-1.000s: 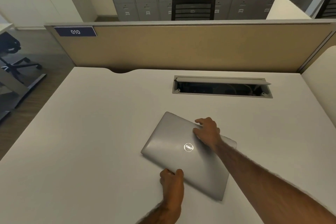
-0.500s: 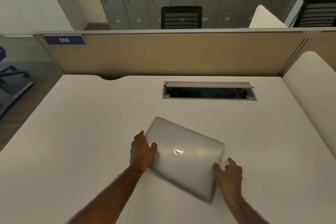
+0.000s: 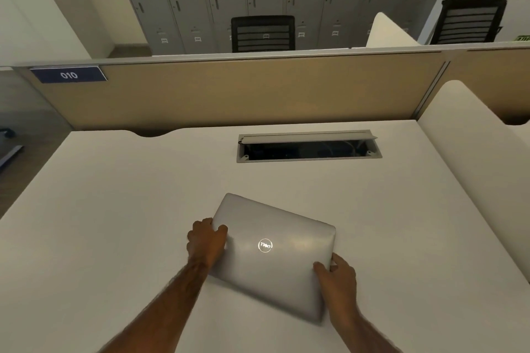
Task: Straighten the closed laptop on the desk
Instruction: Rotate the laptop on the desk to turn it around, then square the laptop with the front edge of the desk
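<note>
Closed silver-grey laptop, round logo on the lid, lies flat on the pale off-white desk — near the front edge, centre of the view. It sits skewed: its far-left corner points up toward the cable slot, its near-right corner toward the person, so its edges run at an angle to the desk's back edge.

Left hand grips the laptop's left side, thumb lying on top of the lid, fingers curled around the edge; how far under they reach I cannot tell. Right hand holds the right side near the near-right corner — thumb pressed on the lid, fingers wrapped along the side edge. Both hands partly closed on the casing, both forearms bare.

Behind the laptop, well apart, a rectangular grey metal cable tray is set into the desk, flap raised, dark inside. A tan fabric partition backs the desk, with a blue plate marked 010 at its upper left.
</note>
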A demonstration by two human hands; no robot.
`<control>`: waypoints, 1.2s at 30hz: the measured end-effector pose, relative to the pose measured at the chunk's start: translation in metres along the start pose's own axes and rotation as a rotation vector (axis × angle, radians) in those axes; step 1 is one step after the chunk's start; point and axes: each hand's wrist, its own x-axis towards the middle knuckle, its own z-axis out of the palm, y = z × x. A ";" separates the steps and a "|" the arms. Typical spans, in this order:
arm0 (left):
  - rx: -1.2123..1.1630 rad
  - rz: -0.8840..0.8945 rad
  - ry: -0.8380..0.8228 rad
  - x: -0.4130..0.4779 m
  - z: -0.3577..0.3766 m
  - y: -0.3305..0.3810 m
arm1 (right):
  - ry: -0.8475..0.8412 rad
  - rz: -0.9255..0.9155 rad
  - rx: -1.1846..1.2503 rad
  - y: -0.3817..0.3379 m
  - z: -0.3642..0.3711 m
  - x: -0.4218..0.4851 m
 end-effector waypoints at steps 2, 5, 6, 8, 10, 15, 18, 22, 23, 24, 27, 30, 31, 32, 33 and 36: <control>-0.036 -0.014 0.008 0.005 0.002 -0.007 | -0.007 -0.010 -0.006 -0.005 -0.005 0.004; -0.078 -0.022 0.020 0.007 0.008 -0.016 | -0.033 -0.016 -0.027 -0.010 -0.012 0.015; -0.093 -0.024 0.022 0.006 0.011 -0.018 | -0.040 -0.023 -0.031 -0.011 -0.014 0.020; -0.116 -0.030 0.024 0.002 0.014 -0.020 | -0.046 -0.050 -0.054 -0.015 -0.017 0.031; -0.135 -0.041 0.026 -0.003 0.018 -0.021 | -0.069 -0.084 -0.072 -0.022 -0.021 0.040; -0.167 -0.071 0.036 -0.018 0.021 -0.013 | -0.133 -0.147 -0.089 -0.038 -0.027 0.063; -0.177 -0.068 0.039 -0.022 0.023 -0.013 | -0.160 -0.164 -0.093 -0.046 -0.027 0.071; -0.172 -0.069 0.035 -0.025 0.023 -0.009 | -0.168 -0.166 -0.077 -0.048 -0.027 0.077; -0.172 -0.069 0.037 -0.027 0.022 -0.006 | -0.165 -0.171 -0.078 -0.048 -0.026 0.077; -0.174 -0.066 0.039 -0.029 0.021 -0.005 | -0.164 -0.177 -0.076 -0.047 -0.026 0.077; -0.162 -0.067 0.035 -0.034 0.019 0.000 | -0.166 -0.179 -0.064 -0.047 -0.026 0.076; -0.161 -0.060 0.018 -0.035 0.017 0.001 | -0.158 -0.183 -0.055 -0.047 -0.026 0.075; -0.162 -0.056 0.012 -0.035 0.016 0.002 | -0.156 -0.181 -0.056 -0.047 -0.027 0.074; -0.165 -0.054 0.004 -0.036 0.015 0.003 | -0.154 -0.179 -0.058 -0.048 -0.028 0.073; -0.169 -0.051 -0.008 -0.036 0.015 0.003 | -0.152 -0.177 -0.060 -0.048 -0.029 0.073; -0.164 -0.027 -0.027 -0.038 0.016 0.004 | -0.149 -0.181 -0.058 -0.049 -0.034 0.072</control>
